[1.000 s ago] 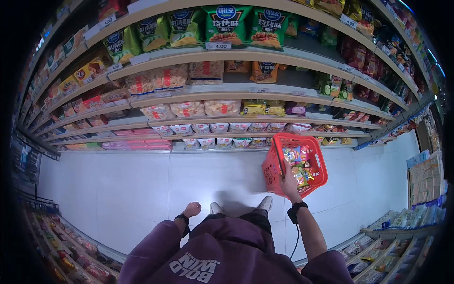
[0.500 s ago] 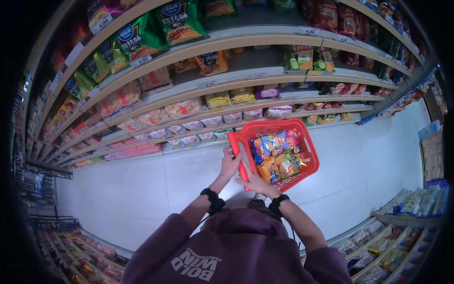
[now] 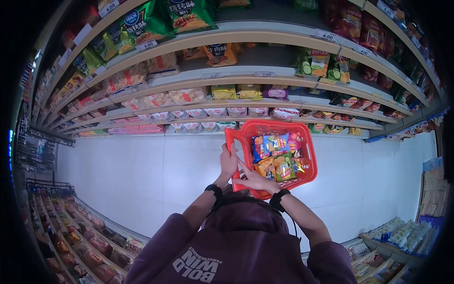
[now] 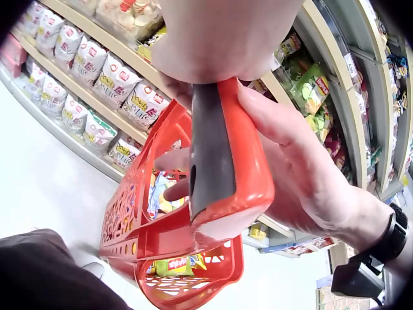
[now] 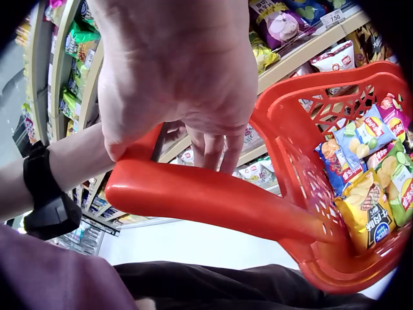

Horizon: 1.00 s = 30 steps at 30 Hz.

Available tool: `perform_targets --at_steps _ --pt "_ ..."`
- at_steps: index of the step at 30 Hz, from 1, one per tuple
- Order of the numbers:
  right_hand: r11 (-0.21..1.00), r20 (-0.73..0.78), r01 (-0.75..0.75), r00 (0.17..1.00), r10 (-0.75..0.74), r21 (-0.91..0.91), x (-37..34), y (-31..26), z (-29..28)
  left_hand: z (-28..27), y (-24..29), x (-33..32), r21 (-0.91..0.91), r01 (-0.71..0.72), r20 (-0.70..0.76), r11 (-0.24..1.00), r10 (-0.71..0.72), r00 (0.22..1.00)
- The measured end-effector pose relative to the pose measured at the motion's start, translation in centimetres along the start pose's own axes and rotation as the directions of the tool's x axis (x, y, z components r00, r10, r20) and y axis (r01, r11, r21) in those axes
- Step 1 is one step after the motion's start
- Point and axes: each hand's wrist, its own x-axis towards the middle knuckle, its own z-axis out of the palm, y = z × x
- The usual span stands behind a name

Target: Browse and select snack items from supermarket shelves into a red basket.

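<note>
The fingers of the left hand (image 3: 229, 161) were curled round the red plastic handle with a dark grey strip (image 4: 253, 173), though much of that grip was hidden. The right hand (image 3: 256, 181) held the bar's nearer part, thumb on one side and fingers on the other. The bar's long axis ran roughly forward from the body, slightly slanted, with the left hand farther along it.

Just right of the handle and joined to it lay the red openwork plastic basket (image 3: 279, 123), nearer the right hand. Whether it touched the white floor (image 3: 118, 165) could not be told.

Count: two hands, one handle, one basket. Inside, five glossy packets stood out: one deep-blue packet (image 5: 339, 169), one light-blue packet (image 5: 366, 134), one pink packet (image 5: 392, 116), one orange packet (image 5: 366, 212) and one green packet (image 5: 399, 184). Smaller ones beyond could not be separated. Ahead ran long beige-edged shelves (image 3: 265, 39).
</note>
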Motion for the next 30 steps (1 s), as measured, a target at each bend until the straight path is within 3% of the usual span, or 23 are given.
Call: perform_targets --at_steps 1,4,5,8,9,12,13,14,16,18,19,20,21,22,23,24,25,26,27,29,30 --pt "0.999 -0.033 0.031 0.999 -0.030 0.040 -0.6 -0.2 -0.4 -0.1 -0.1 0.1 0.021 -0.019 -0.003 1.000 0.019 1.000" --pt "0.995 0.021 -0.003 1.000 0.005 -0.097 -0.5 1.2 -1.2 -0.5 0.4 -0.1 0.055 0.057 0.051 0.997 -0.059 0.997" --pt "0.989 -0.043 0.011 0.999 -0.017 -0.145 -0.6 1.7 -1.3 -0.5 -1.3 0.7 0.176 0.002 0.074 0.984 -0.015 0.997" --pt "0.964 -0.048 -0.068 0.997 0.057 -0.257 0.8 4.6 -2.5 -2.3 1.0 0.2 0.466 -0.064 0.151 0.882 -0.008 0.989" --pt "0.966 -0.077 -0.049 0.997 0.030 -0.254 1.5 5.4 -3.3 -3.1 2.4 0.0 0.456 -0.018 0.211 0.890 -0.088 0.973" --pt "0.991 -0.299 -0.005 0.953 -0.036 -0.134 4.5 6.1 -6.3 -5.7 1.3 0.5 0.509 -0.193 0.376 0.839 -0.015 0.927" --pt "0.994 -0.401 0.049 0.912 -0.083 -0.094 6.1 6.6 -7.4 -7.1 0.8 0.5 0.548 -0.321 0.424 0.772 0.074 0.903" --pt "0.993 -0.506 0.105 0.854 -0.122 -0.061 8.1 6.9 -8.7 -8.7 -0.2 0.6 0.567 -0.312 0.432 0.763 0.048 0.901" --pt "0.995 -0.624 0.081 0.774 -0.104 -0.066 12.2 6.5 -11.5 -12.5 -3.6 0.9 0.603 -0.309 0.453 0.736 0.003 0.892" --pt "0.996 -0.667 0.084 0.741 -0.080 -0.026 16.3 5.2 -14.2 -17.0 -11.3 1.4 0.709 -0.018 0.336 0.705 -0.315 0.887" --pt "0.992 -0.678 0.121 0.732 -0.067 0.033 18.7 4.9 -15.3 -20.3 -14.5 0.9 0.734 0.028 0.308 0.679 -0.369 0.877" --pt "0.983 -0.688 0.159 0.723 -0.055 0.089 21.0 4.5 -16.4 -23.7 -17.9 -0.1 0.761 0.035 0.281 0.647 -0.378 0.882" --pt "0.995 -0.707 0.070 0.707 -0.002 0.067 22.9 3.3 -17.3 -28.1 -26.2 -1.5 0.741 -0.133 0.351 0.658 -0.211 0.912" --pt "0.999 -0.726 -0.022 0.686 0.051 0.049 24.9 2.3 -18.2 -31.2 -26.8 -2.9 0.736 0.110 0.223 0.668 -0.393 0.892" --pt "0.996 -0.744 0.031 0.667 0.039 0.080 27.2 2.3 -18.9 -34.0 -25.6 -4.3 0.747 0.088 0.255 0.659 -0.406 0.877" --pt "0.991 -0.761 0.080 0.648 0.031 0.109 29.4 2.5 -19.4 -37.0 -27.6 -5.7 0.777 0.105 0.253 0.621 -0.460 0.851" --pt "0.983 -0.780 0.128 0.625 0.025 0.134 31.2 2.7 -20.0 -37.6 -24.5 -5.8 0.674 0.488 0.046 0.555 -0.691 0.721" --pt "0.989 -0.737 0.034 0.671 0.082 0.142 32.0 1.8 -20.7 -39.5 -25.2 -6.7 0.648 0.489 0.066 0.584 -0.682 0.728" --pt "0.987 -0.688 -0.062 0.710 0.148 0.149 32.0 0.1 -21.2 -40.3 -24.0 -7.1 0.514 0.644 -0.024 0.566 -0.741 0.671" --pt "0.967 -0.563 -0.176 0.787 0.252 0.186 33.9 0.3 -21.9 -41.9 -23.8 -7.2 0.527 0.647 -0.038 0.551 -0.746 0.665" --pt "0.968 -0.592 -0.196 0.766 0.250 0.155 35.2 1.0 -21.4 -42.4 -23.6 -6.9 0.529 0.647 -0.044 0.549 -0.744 0.667"
